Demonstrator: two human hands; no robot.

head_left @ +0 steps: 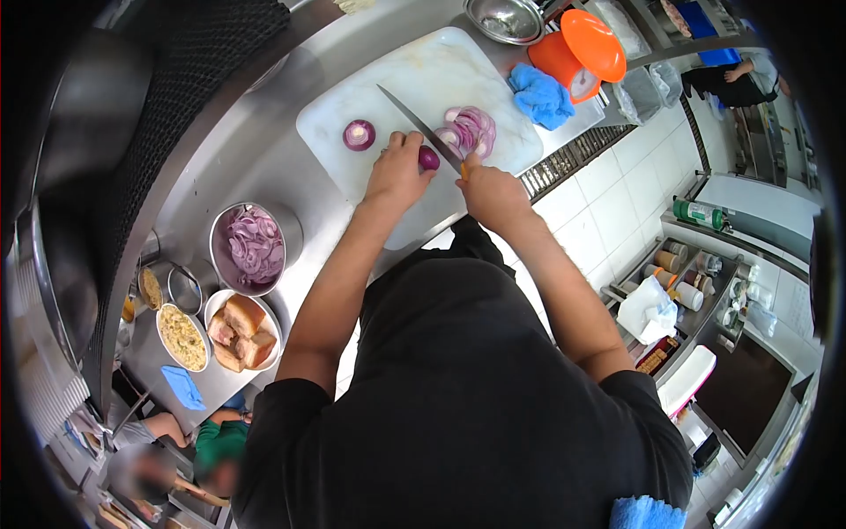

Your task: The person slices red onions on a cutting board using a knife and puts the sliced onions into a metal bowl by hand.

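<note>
On the white cutting board [414, 66], my left hand [398, 169] holds a piece of red onion [428, 158] under its fingertips. The knife [419, 123] lies across the board, its tip pointing to the upper left. My right hand [495, 194] is closed round its yellow handle, the blade just right of the held onion. Right of the blade is a pile of sliced red onion [474, 130]. A cut onion half [359, 135] sits apart on the board's left side.
Left are a metal pot of sliced onion [253, 249], a bowl of meat pieces [242, 333] and an oval dish [182, 338]. A blue cloth [541, 95], an orange container [564, 62] and a metal bowl [505, 18] stand behind right. Other people are at lower left and upper right.
</note>
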